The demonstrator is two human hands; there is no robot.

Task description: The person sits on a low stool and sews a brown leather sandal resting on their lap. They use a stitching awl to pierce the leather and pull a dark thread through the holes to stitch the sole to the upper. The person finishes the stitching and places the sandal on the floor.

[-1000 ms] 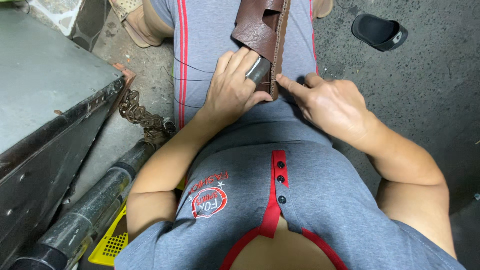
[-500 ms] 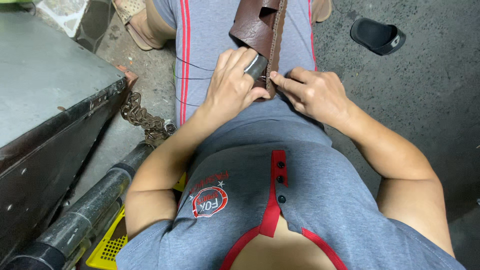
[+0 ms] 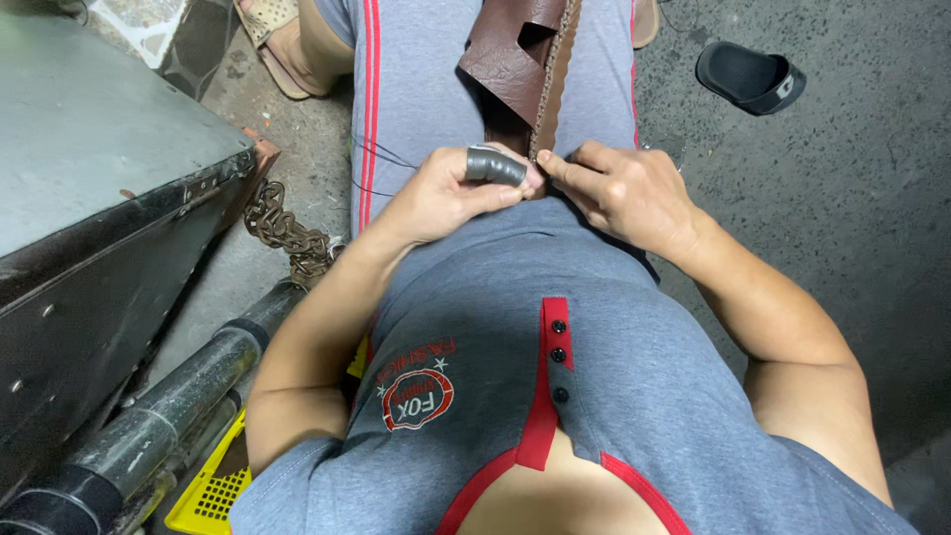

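Both hands have moved together, so the left hand (image 3: pixel 451 193), with a grey thumb wrap (image 3: pixel 493 164), and the right hand (image 3: pixel 624 193) now pinch the stitched edge of the brown leather piece (image 3: pixel 515 64) on the lap.

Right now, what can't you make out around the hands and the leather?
Head view only:
- Needle: none visible; the left hand and right hand meet at the leather piece and cover the spot.
- Leather piece: far end cut off by the top edge.
- Thin thread: too fine to trace; it disappears under the left hand.
- Grey wrap on a left finger: material unclear.
- Black sandal: partly visible, small.
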